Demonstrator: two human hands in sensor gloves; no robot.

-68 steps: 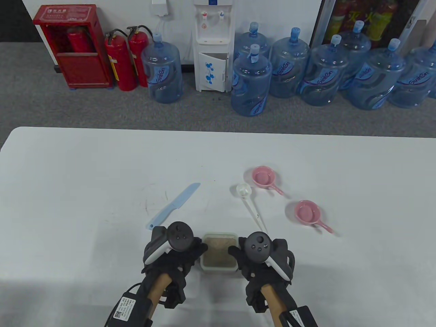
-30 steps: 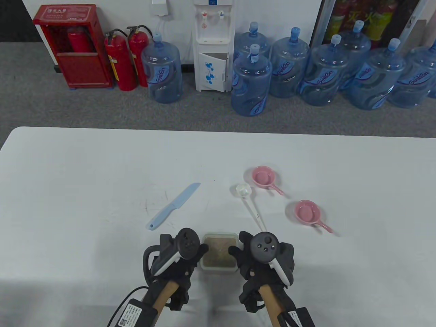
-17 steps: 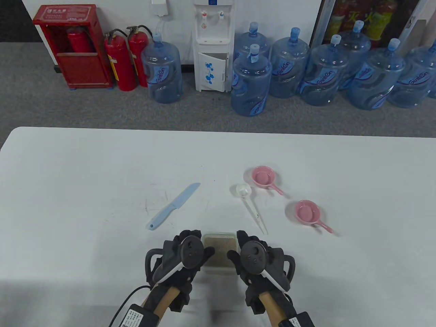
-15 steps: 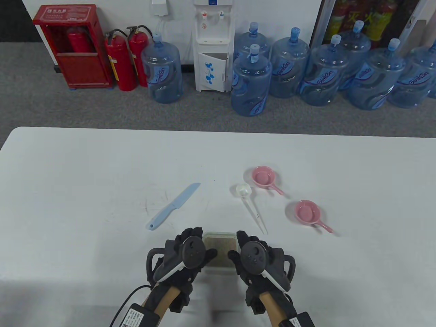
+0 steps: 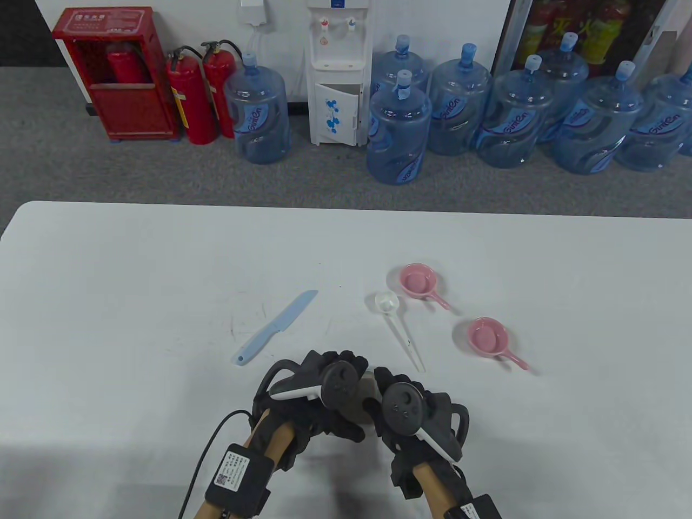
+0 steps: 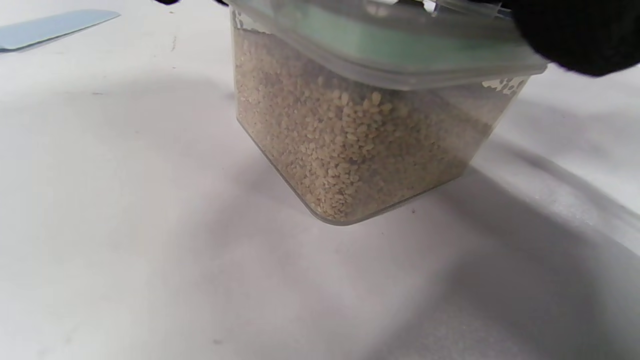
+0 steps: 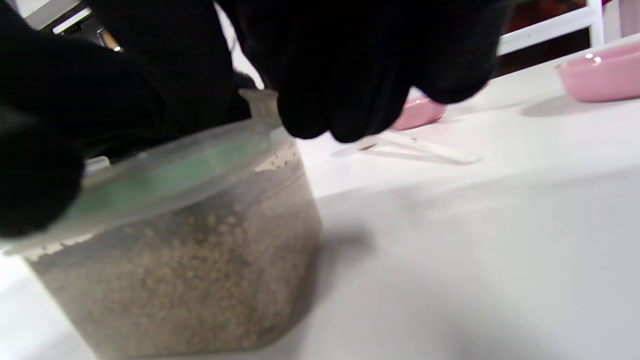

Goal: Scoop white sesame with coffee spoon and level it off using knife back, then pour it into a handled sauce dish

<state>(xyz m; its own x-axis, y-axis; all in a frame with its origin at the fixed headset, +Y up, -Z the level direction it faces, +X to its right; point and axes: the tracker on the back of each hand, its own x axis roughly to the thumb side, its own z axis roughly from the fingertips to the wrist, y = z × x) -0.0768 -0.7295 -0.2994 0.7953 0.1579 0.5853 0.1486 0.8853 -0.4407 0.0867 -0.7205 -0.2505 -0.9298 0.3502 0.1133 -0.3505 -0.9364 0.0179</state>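
Observation:
A clear square container of white sesame (image 6: pixel 350 145) with a green-sealed lid (image 6: pixel 400 55) stands at the near table edge. Only a sliver of the container (image 5: pixel 368 386) shows in the table view, between my hands. My left hand (image 5: pixel 338 389) lies over the top, fingers curled onto the lid. My right hand (image 5: pixel 379 393) grips the container's right side, and its fingers (image 7: pixel 345 85) curl at the lid's edge. The white coffee spoon (image 5: pixel 398 326) lies beyond, to the right. The light-blue knife (image 5: pixel 275 327) lies to the left. Two pink handled sauce dishes (image 5: pixel 417 281) (image 5: pixel 486 336) sit right of the spoon.
The white table (image 5: pixel 135 281) ends at its far edge ahead. Water bottles (image 5: pixel 399 130), a dispenser (image 5: pixel 338 70) and fire extinguishers (image 5: pixel 186 94) stand on the floor beyond. Cables from the gloves trail off the near edge.
My left hand has moved right from the container's left side onto its top, covering it. The right hand stays at the right side. Spoon, knife and dishes have not moved.

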